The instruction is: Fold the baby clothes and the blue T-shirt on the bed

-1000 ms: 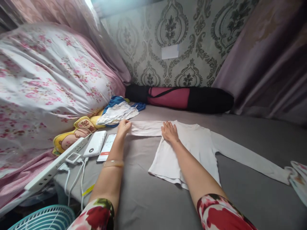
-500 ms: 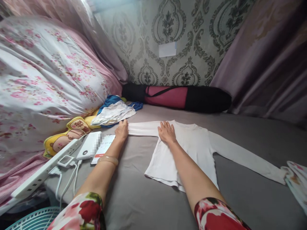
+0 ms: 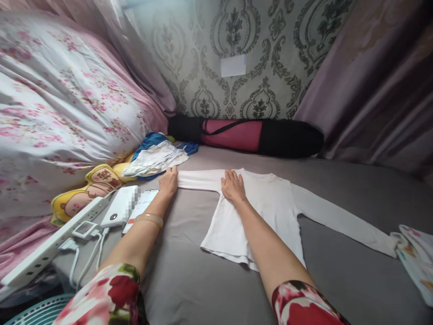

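A white long-sleeved shirt (image 3: 270, 207) lies spread on the grey sheet (image 3: 182, 253), its neckline toward the wall and both sleeves stretched sideways. My left hand (image 3: 168, 181) is closed around the cuff of the left-lying sleeve. Flat on the shirt near that sleeve's shoulder rests my right hand (image 3: 233, 185), fingers extended. The other sleeve runs to the right, and its cuff meets a folded patterned cloth (image 3: 417, 257). A phone (image 3: 144, 203) with a timer on its screen lies beside my left forearm and is partly covered by it.
A black and pink long bag (image 3: 233, 135) lies along the wall. Crumpled white and blue clothes (image 3: 158, 155), a yellow plush cushion (image 3: 76, 203), a white box-like device (image 3: 120, 207) and a power strip (image 3: 50, 243) with cables are at left. A teal basket (image 3: 40, 311) stands lower left.
The view has shifted slightly, so the scene sits a little further left. Both hands keep their places on the shirt, the left at the cuff and the right near the shoulder.
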`<state>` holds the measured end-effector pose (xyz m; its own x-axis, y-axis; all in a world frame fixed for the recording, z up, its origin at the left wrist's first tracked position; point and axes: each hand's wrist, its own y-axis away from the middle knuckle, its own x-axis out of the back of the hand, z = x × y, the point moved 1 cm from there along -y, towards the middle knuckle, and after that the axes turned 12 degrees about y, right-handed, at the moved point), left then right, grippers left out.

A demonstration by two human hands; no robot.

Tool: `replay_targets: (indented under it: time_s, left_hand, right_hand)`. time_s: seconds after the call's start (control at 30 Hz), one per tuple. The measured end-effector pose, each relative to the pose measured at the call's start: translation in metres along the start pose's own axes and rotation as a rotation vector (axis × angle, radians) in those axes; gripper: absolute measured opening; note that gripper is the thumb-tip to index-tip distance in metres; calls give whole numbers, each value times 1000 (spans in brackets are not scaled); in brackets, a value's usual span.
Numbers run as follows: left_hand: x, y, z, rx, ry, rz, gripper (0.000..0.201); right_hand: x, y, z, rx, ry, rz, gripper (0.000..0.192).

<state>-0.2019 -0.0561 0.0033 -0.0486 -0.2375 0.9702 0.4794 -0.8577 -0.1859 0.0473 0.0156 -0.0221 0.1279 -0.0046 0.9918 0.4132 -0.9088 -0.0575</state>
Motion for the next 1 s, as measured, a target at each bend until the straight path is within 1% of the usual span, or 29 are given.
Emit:
replay_targets:
  time_s: [0.27,0.33,0.4,0.47,0.5,0.57,0.6,0.73,0.8,0.83,0.9,0.93,1.0]
  left_hand:
    - [1,-4,4,43,-36,-144,35]
    - [1,-6,6,22,-78,-111,37]
    - [2,-7,9,-35,-140,-40,38]
    - [3,-7,15,-94,-176,22,40]
    - [4,-6,21,-116,-170,33,41]
    - [5,1,38,-154,-106,33,42]
    - [4,5,50,-184,-50,23,42]
    - [-9,29,112,-362,254,-38,42]
    - [-18,37,140,-394,379,-96,48]
    - [-23,40,151,-390,421,-127,51]
    - [-30,42,164,-390,448,-203,54]
    - [-33,42,167,-406,438,-236,53]
    - [-38,41,165,-453,401,-280,52]
  right_hand:
    - [1,0,-1,-1,8,-7,58]
    - [2,0,-1,1,10,-1,58]
    - [1,0,-1,3,10,1,58]
    - [0,-1,-1,3,7,1,59]
    - [-1,-1,0,3,5,2,59]
    - [-2,-2,0,2,0,9,59]
    - [-3,-2,0,1,-1,12,59]
    - [0,-1,0,4,19,8,58]
    - [3,0,0,28,56,-26,58]
    - [4,2,1,44,82,-49,59]
    - [7,3,1,69,138,-87,64]
    - [7,4,2,72,159,-97,66]
    - [7,4,2,69,175,-95,66]
